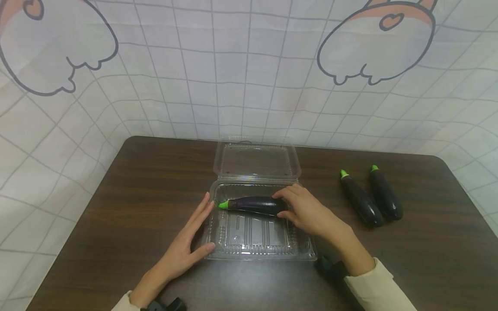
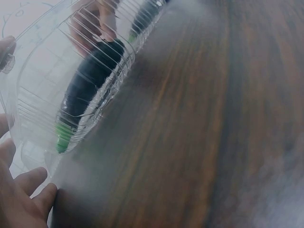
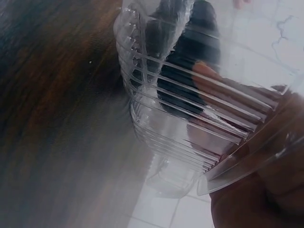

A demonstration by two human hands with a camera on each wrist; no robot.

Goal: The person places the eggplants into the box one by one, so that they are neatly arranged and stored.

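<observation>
In the head view we are looking down at a dark wooden table (image 1: 136, 194) with a clear plastic clamshell container (image 1: 256, 242) sitting at centre frame, its lid (image 1: 257, 160) lying open toward the top of the picture. Our right hand (image 1: 307, 209) is curling its fingers round the blunt end of an eggplant (image 1: 254, 204) that is lying across the upper part of the tray, green stem pointing to the left of the frame. Our left hand (image 1: 186, 242) is resting flat against the tray's left wall, fingers straight and relaxed, holding nothing. Two more eggplants (image 1: 369, 199) are lying side by side on the right of the frame, well apart from the container, and a white gridded cloth (image 1: 249, 77) is hanging behind the table. In the left wrist view we are seeing the eggplant (image 2: 88, 85) through the ribbed tray wall (image 2: 102, 102) in the upper left, its green stem at the lower end, with our left fingertips (image 2: 28, 190) showing in the lower left corner; the blurred wood is filling the right half. In the right wrist view the ribbed wall (image 3: 190, 133) is standing between the camera and the eggplant (image 3: 187, 61), so the dark fruit is only showing through the plastic at the top, while our right hand (image 3: 266, 190) is filling the lower right corner. Only the head view is showing the spare eggplants and the open lid.
</observation>
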